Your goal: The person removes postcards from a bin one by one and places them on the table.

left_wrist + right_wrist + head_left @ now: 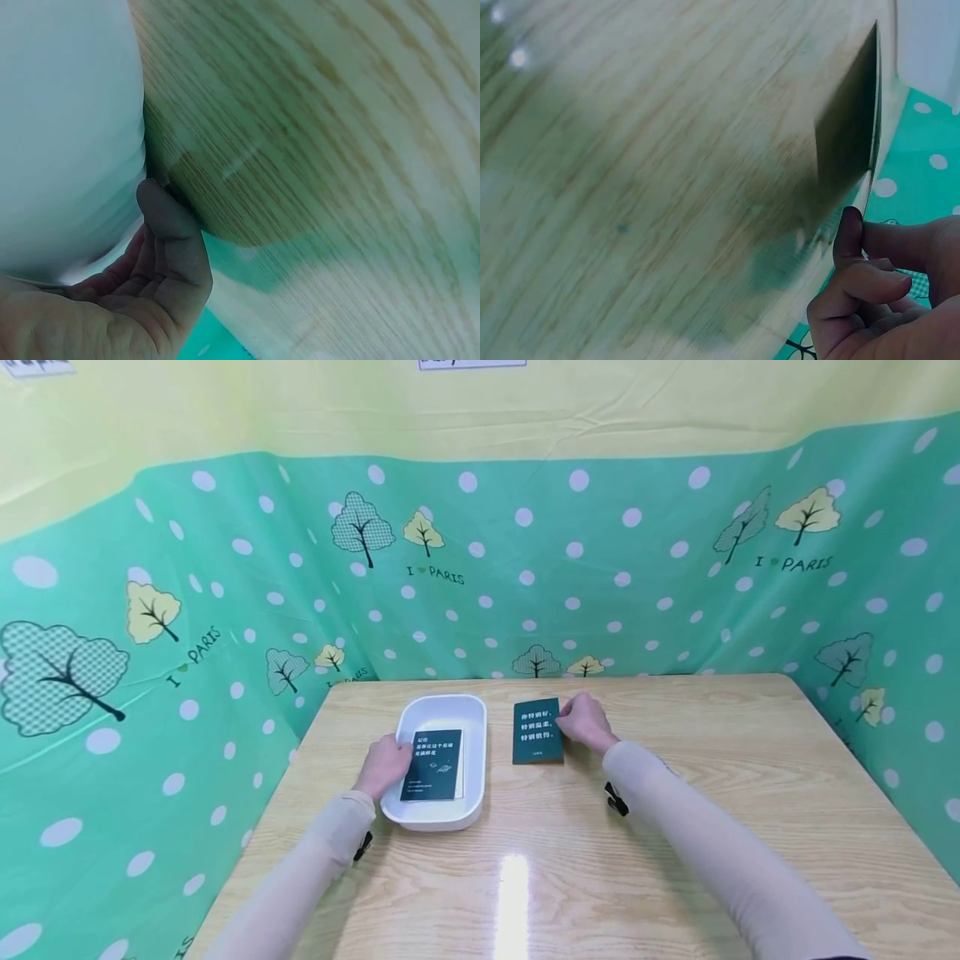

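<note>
A white plastic tub [481,760] stands left of the table's middle. My left hand [385,766] grips its left wall, the thumb [166,214] lying against the outside in the left wrist view. A dark green booklet [431,764] with white print lies inside the tub, over another whose pale edge shows on the right. To the tub's right is a second dark green booklet [537,732] with white lettering. My right hand [584,722] pinches its right edge between thumb and forefinger. In the right wrist view, this booklet [855,120] is tilted up off the tabletop.
The wooden table [675,860] runs back to a green and yellow curtain [517,568] with dots and trees. More curtain closes in the left and right sides. A bright light reflection lies on the table in front of the tub.
</note>
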### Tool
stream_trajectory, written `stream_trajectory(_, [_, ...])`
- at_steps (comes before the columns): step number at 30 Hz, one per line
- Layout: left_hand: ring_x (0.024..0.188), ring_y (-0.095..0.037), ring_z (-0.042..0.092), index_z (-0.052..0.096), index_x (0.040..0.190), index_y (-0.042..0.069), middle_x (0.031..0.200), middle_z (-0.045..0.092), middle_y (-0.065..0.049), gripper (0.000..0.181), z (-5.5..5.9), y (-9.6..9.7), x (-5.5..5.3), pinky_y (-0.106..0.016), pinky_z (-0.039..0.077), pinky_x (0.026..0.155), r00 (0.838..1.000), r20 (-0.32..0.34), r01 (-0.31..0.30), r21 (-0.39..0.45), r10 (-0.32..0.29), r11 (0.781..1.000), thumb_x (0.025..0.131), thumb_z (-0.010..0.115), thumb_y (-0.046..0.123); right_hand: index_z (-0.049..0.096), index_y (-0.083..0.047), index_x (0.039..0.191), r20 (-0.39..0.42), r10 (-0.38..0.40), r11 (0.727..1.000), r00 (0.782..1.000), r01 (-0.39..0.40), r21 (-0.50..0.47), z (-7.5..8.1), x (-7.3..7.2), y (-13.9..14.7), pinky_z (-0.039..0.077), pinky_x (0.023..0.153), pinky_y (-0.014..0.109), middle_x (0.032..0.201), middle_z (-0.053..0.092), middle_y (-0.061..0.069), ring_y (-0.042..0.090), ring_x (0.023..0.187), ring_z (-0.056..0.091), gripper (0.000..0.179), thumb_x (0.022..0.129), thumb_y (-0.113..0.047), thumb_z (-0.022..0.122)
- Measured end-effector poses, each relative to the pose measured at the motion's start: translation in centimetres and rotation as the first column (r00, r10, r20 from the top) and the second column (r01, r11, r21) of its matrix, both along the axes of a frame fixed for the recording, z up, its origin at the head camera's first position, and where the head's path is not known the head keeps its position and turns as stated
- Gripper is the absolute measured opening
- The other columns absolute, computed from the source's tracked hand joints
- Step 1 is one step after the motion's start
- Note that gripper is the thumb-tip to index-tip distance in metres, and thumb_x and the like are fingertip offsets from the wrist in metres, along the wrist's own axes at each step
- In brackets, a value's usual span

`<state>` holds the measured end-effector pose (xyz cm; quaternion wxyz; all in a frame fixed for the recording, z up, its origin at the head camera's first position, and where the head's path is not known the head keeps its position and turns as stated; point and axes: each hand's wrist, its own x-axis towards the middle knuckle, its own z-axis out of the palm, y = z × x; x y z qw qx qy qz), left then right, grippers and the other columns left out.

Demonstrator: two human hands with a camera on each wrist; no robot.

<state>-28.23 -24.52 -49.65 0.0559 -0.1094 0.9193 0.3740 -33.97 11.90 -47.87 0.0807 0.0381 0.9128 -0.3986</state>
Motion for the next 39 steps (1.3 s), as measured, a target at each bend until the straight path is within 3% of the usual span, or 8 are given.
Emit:
stream_trajectory(12, [0.11, -0.038, 0.07, 0.045, 0.147, -0.013, 0.128, 0.064, -0.032, 0.051, 0.4, 0.2, -0.1, -0.051, 0.06, 0.091, 1.0, 0.011, 0.013, 0.02, -0.013, 1.0, 0.11, 0.042, 0.021, 0.075, -0.001, 0.101, 0.03, -0.009, 0.999, 1.0, 0.007, 0.05, -0.6, -0.6, 0.2, 0.055, 0.069, 0.033, 0.101, 0.072, 0.016, 0.026, 0.084, 0.065, 0.011, 0.1, -0.01, 0.07])
stream_trajectory(21, [0.114, -0.042, 0.068, 0.044, 0.148, -0.014, 0.129, 0.064, -0.033, 0.052, 0.4, 0.3, 0.0, -0.053, 0.059, 0.092, 1.0, 0.013, 0.013, -0.003, -0.013, 1.0, 0.109, 0.042, 0.021, 0.074, 0.0, 0.099, 0.028, 0.002, 0.998, 1.0, -0.003, 0.059, -0.8, -0.3, 0.3, 0.052, 0.064, 0.032, 0.097, 0.07, 0.014, 0.025, 0.079, 0.064, 0.011, 0.1, -0.01, 0.069])
stream_trajectory(33, [0.096, -0.032, 0.07, 0.049, 0.144, -0.013, 0.119, 0.067, -0.028, 0.049, -0.2, 0.3, -0.5, -0.049, 0.063, 0.086, 1.0, 0.019, 0.024, -0.025, -0.023, 0.999, 0.108, 0.044, 0.02, 0.072, -0.003, 0.095, 0.001, -0.005, 0.996, 1.0, 0.005, 0.091, -0.9, 0.3, 0.7, 0.051, 0.064, 0.033, 0.093, 0.068, 0.013, 0.025, 0.077, 0.062, 0.012, 0.1, -0.013, 0.07])
stream_trajectory(36, [0.097, -0.032, 0.07, 0.049, 0.143, -0.014, 0.119, 0.067, -0.029, 0.049, -0.2, 0.2, -0.4, -0.049, 0.063, 0.086, 1.0, 0.02, 0.024, -0.025, -0.023, 0.999, 0.108, 0.044, 0.02, 0.071, -0.003, 0.095, -0.027, 0.028, 0.994, 0.999, -0.025, 0.104, -0.6, 0.6, 0.7, 0.052, 0.065, 0.035, 0.092, 0.067, 0.012, 0.026, 0.079, 0.061, 0.008, 0.098, -0.009, 0.066])
stream_trajectory(39, [0.098, -0.033, 0.069, 0.048, 0.143, -0.014, 0.12, 0.066, -0.029, 0.048, -0.2, 0.0, -0.2, -0.05, 0.062, 0.087, 1.0, 0.019, 0.017, -0.019, -0.017, 1.0, 0.108, 0.044, 0.019, 0.072, -0.001, 0.1, -0.068, 0.136, 0.982, 0.988, -0.125, 0.14, -0.2, 1.2, 0.5, 0.056, 0.073, 0.039, 0.098, 0.068, 0.013, 0.027, 0.085, 0.063, 0.011, 0.096, -0.002, 0.062])
